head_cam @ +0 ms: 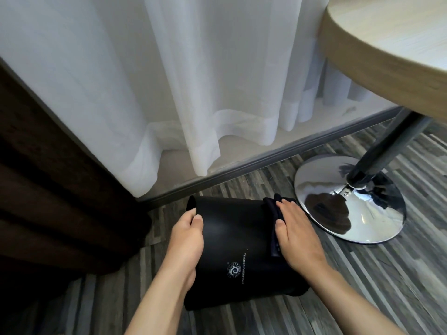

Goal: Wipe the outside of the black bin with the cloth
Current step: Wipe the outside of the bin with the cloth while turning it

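The black bin (235, 240) lies tipped on the striped floor, its open end towards the curtain and a round white logo on its upper side. My left hand (187, 234) grips the bin's left side near the rim, thumb on top. My right hand (296, 229) lies flat on a dark cloth (272, 215), pressing it against the bin's right side. Most of the cloth is hidden under my palm; a folded edge shows beside my thumb and beyond my fingertips.
A round wooden table (377, 52) overhangs at the upper right on a dark pole with a chrome disc base (333, 211), close to the bin's right. White sheer curtains (169, 81) hang behind a grey floor track. A dark brown drape (48, 189) fills the left.
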